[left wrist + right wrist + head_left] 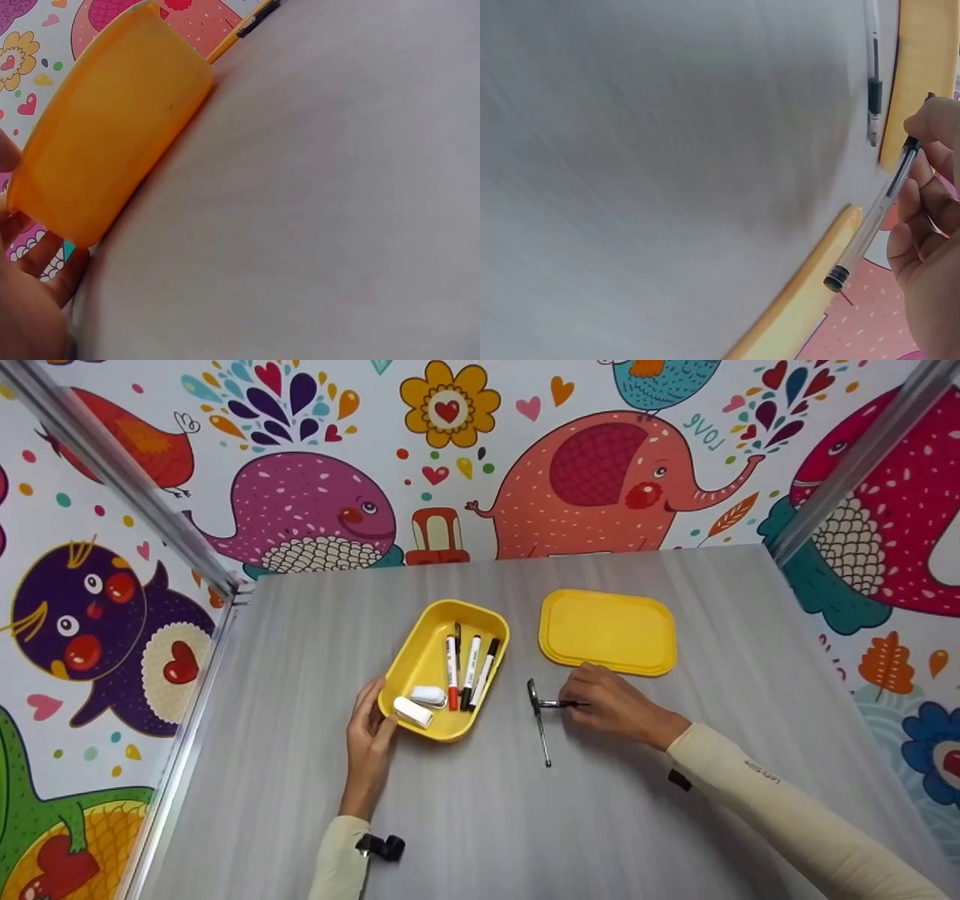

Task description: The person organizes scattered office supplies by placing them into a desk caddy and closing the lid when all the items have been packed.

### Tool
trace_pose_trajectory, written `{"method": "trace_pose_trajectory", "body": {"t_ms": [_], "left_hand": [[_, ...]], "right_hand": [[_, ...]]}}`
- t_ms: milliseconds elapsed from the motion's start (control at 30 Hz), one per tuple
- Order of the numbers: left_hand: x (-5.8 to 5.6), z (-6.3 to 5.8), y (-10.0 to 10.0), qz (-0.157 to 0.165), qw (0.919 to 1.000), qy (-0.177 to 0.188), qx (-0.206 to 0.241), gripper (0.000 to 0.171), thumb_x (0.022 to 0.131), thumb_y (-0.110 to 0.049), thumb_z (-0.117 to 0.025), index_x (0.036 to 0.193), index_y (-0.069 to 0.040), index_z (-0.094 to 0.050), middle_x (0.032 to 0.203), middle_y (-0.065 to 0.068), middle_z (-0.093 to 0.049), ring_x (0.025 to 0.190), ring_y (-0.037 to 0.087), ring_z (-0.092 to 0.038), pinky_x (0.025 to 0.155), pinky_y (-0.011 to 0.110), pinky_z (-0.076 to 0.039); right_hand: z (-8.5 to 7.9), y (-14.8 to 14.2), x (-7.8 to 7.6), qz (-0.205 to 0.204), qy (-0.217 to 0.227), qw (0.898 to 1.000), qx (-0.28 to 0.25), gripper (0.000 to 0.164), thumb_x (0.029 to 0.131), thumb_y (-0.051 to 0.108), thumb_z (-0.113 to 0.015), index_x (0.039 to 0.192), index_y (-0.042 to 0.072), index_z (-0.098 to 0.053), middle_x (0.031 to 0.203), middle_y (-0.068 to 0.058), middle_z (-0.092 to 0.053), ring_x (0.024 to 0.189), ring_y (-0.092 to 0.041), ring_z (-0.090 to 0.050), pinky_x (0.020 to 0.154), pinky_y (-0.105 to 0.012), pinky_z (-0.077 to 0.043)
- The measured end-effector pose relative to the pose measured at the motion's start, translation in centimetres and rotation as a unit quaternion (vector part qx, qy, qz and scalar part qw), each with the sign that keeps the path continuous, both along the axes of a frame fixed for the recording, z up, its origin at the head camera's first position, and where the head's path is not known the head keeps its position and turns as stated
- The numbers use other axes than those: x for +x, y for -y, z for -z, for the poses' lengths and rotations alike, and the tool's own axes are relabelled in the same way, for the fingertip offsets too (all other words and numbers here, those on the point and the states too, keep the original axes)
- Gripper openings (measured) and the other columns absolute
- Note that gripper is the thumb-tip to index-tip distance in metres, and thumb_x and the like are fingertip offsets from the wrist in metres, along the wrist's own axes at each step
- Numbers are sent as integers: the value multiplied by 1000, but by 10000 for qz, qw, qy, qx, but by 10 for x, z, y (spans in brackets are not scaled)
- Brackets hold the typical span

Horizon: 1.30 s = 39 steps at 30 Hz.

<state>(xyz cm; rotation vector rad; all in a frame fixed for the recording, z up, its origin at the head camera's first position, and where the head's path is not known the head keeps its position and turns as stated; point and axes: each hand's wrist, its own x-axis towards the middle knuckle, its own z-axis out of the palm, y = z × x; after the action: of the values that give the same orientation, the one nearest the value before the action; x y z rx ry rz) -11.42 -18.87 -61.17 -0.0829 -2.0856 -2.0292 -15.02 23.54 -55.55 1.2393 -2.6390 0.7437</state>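
Note:
My left hand (369, 739) grips the near-left corner of a yellow plastic box (386, 690), thumb and fingers on its walls. The box's outer side (112, 135) fills the upper left of the left wrist view. My right hand (611, 705) pinches a clear-barrelled pen (877, 214) with black ends, just above the table. A second clear pen (543, 739) with a black grip lies between the box and my right hand. Inside the box are a red-capped marker (451, 675), two black-capped markers (471, 667), a dark pen (457, 641) and two small white blocky objects (412, 711).
Beyond my right hand lies a flat yellow lid (607, 630), close to my knuckles. The grey wood-grain table (480, 825) meets cartoon-printed walls (450, 472) at the back and sides. Metal posts (127, 472) stand at the corners.

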Motion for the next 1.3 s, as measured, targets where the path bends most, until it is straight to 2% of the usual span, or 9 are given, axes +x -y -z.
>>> {"method": "trace_pose_trajectory", "body": {"t_ms": [167,533,700,933,1100,1300], "left_hand": [[4,2,4,-39,10000,29,11,63,102,8,-59,164,0,-49,170,15,-42,157,29,-42,121,20,-39],[4,7,0,-75,9999,-33,-61,62,101,9,-59,163,2,-49,167,17,-45,156,33,-44,120,19,-40],[4,7,-2,-55,10000,-80,3,63,101,9,-59,162,3,-49,168,19,-44,156,33,-43,121,19,-39],[1,5,-4,40,9999,-69,152,60,104,7,-60,163,2,-48,167,17,-44,156,34,-44,121,21,-40],[0,3,-4,-19,9999,-20,122,61,104,7,-60,163,0,-49,167,12,-46,156,29,-45,121,22,-41],[-1,2,-3,-73,9999,-69,47,62,102,9,-59,162,2,-50,166,15,-46,155,31,-46,121,22,-41]], "right_hand": [[-6,9,-6,-96,-17,10000,-3,19,89,1,-87,104,10,-80,99,-2,-71,94,-22,-60,86,-42,-54],[-18,26,-16,-123,225,9991,341,24,88,2,-90,109,10,-81,102,-1,-71,97,-20,-60,92,-39,-56],[-19,33,-23,-234,113,9988,408,24,90,6,-91,111,11,-82,103,-1,-72,98,-20,-61,94,-38,-57],[-23,44,-34,-369,-48,9982,463,22,91,6,-89,110,11,-81,103,0,-71,99,-20,-60,90,-38,-56],[-28,54,-41,-409,-107,9977,539,23,91,4,-87,112,11,-81,105,-2,-72,100,-22,-62,95,-39,-57],[-31,68,-50,-530,-140,9973,486,25,91,4,-88,115,8,-82,108,-4,-73,102,-23,-63,96,-40,-58]]}}
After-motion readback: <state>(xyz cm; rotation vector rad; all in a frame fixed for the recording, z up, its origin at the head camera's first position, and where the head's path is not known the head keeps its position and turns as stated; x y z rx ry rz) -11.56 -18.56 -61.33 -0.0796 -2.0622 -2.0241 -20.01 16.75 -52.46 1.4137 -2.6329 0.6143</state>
